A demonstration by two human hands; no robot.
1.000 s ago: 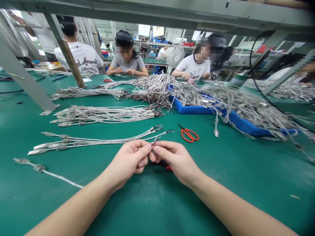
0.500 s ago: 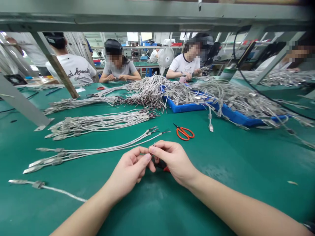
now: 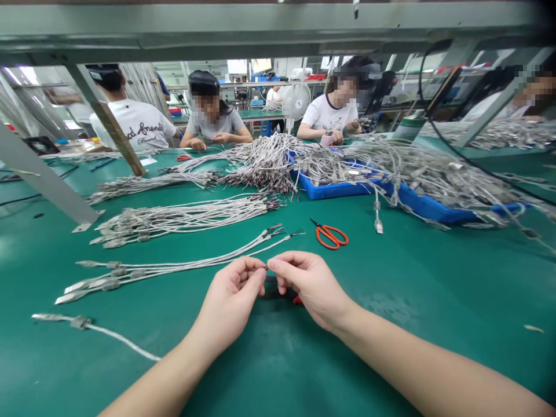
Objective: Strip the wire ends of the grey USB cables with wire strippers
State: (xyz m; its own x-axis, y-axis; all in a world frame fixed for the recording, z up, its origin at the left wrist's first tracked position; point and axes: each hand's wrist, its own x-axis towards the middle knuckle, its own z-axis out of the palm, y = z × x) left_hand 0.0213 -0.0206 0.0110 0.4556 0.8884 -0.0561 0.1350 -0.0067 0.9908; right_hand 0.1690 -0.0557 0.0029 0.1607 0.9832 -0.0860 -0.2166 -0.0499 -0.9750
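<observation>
My left hand [image 3: 232,298] and my right hand [image 3: 310,286] meet fingertip to fingertip low over the table. Both pinch the thin dark wire end of a white USB cable [image 3: 124,343]. Its plug and grey ferrite block lie at the left, and the cable runs under my left forearm; its middle is hidden. Just behind my fingers lies a tool with black and red parts [image 3: 297,300], mostly covered by my right hand. Orange-handled scissors [image 3: 330,236] rest beyond my right hand. Several cables [image 3: 174,266] with split wire ends lie beyond my left hand.
A larger bundle of cables [image 3: 186,215] lies farther back. Blue trays [image 3: 334,191] overflow with cables at the back right. Metal posts [image 3: 65,185] stand at the left, and a shelf beam [image 3: 278,26] crosses overhead. Co-workers [image 3: 215,124] sit across the table.
My fingertips have drawn closer together around the wire end, and my right fingers have curled in more. The whole view has shifted slightly, with things appearing farther right.
</observation>
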